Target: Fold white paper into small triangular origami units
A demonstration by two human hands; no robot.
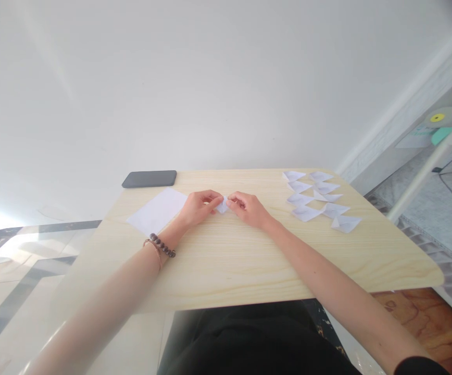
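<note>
A small folded white paper (222, 206) is pinched between my two hands over the middle of the table. My left hand (201, 207) grips its left side with thumb and fingers closed. On the other side, my right hand (247, 207) holds the right edge in a similar pinch. Fingertips hide part of the paper, so its full shape cannot be made out. Flat white paper (158, 211) lies just left of my left hand, its corner near the wrist.
Several folded white paper pieces (304, 212) stand in two columns on the right of the wooden table (226, 271). A dark phone (150, 178) lies at the back left. Behind the table is a pale wall (226, 88); a white metal frame (421, 177) stands at right.
</note>
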